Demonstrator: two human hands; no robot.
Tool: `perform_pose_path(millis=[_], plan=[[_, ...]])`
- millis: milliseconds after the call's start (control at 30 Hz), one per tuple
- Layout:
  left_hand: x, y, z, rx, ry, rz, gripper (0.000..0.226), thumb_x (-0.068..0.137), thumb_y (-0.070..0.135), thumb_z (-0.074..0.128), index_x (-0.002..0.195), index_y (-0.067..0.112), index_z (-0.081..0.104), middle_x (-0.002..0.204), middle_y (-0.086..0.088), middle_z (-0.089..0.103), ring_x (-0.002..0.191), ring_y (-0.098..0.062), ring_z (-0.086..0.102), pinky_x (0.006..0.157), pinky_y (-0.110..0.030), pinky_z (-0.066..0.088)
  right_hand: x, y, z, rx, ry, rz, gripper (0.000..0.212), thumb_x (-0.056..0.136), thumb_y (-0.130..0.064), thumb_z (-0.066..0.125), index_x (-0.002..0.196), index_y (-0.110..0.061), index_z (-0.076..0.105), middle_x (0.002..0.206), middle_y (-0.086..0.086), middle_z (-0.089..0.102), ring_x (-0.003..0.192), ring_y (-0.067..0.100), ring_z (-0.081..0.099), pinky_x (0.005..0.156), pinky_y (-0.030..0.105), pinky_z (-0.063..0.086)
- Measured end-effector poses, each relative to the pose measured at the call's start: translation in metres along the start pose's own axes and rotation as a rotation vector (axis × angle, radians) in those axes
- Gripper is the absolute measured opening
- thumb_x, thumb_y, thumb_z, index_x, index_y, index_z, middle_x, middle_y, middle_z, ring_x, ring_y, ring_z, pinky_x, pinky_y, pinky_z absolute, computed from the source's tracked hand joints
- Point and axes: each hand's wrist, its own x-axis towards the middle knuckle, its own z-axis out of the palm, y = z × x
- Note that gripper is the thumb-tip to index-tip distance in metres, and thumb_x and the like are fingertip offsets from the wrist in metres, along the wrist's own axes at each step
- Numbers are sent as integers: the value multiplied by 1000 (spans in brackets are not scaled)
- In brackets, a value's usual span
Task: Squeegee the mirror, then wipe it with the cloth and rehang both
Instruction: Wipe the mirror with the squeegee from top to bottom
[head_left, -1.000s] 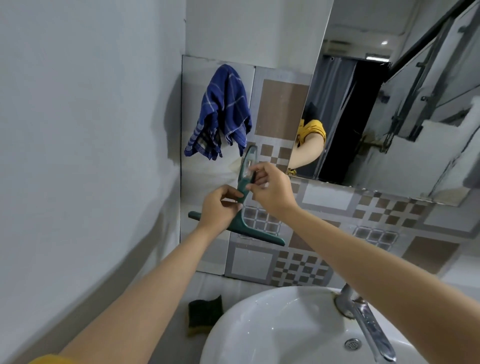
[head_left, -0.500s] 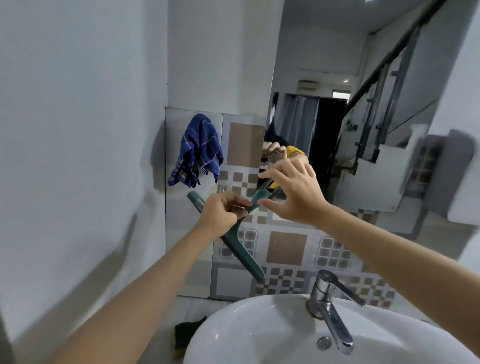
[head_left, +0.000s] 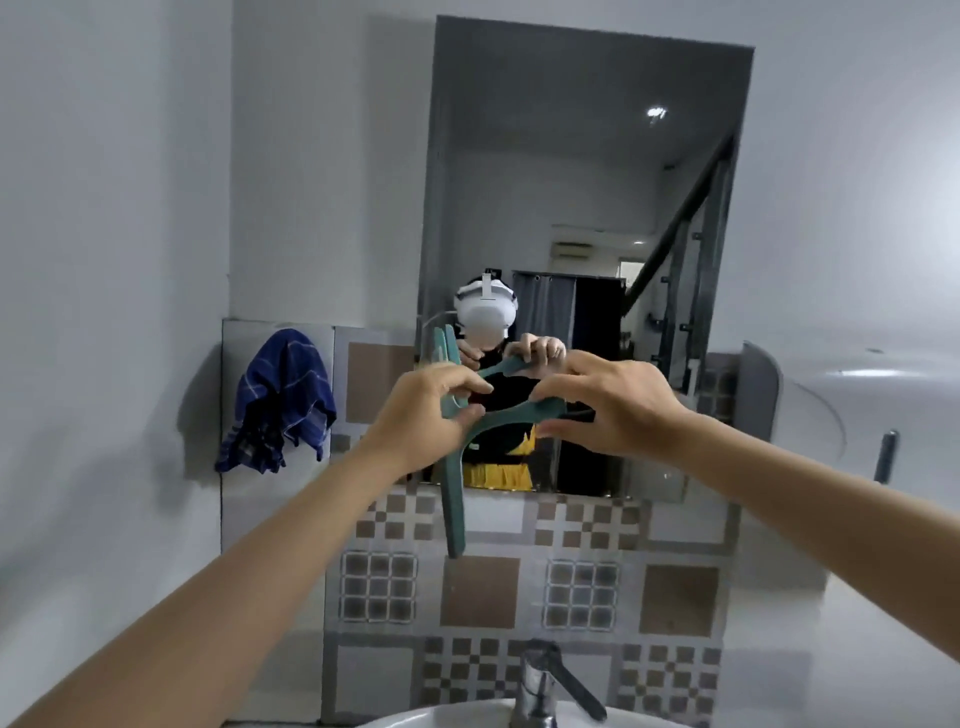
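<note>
The tap (head_left: 540, 686) stands at the sink's rim (head_left: 447, 717); above it, both hands pinch the green squeegee (head_left: 454, 499) before the mirror (head_left: 587, 171), the left hand (head_left: 431, 410) at the blade end, the right hand (head_left: 618, 405) on the handle; the blue cloth (head_left: 278, 400) hangs on the tiled wall, left of the mirror.

Dim, soft indoor light; slight motion blur, wide-angle bending at edges

Both hands (head_left: 524, 410) have raised the squeegee (head_left: 457, 467) before the mirror (head_left: 587, 182), its blade now hanging vertical.
</note>
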Motion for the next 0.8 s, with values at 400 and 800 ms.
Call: perform_pose_path(millis=[400, 800], plan=[[61, -55, -3, 325, 219, -259, 57, 75, 23, 74, 126, 13, 51, 124, -13, 54, 116, -29, 48, 95, -31, 36, 53, 109, -70, -7, 329, 263, 21, 79, -43, 72, 98, -34, 71, 86, -5, 62, 68, 19, 57, 56, 25, 37], [85, -109, -4, 770, -95, -356, 117, 73, 49, 71, 138, 44, -26, 158, -12, -4, 143, -37, 13, 107, -47, 35, 199, 137, -102, -104, 429, 202, 24, 81, -44, 61, 102, -36, 69, 95, -7, 63, 88, 18, 59, 67, 28, 40]])
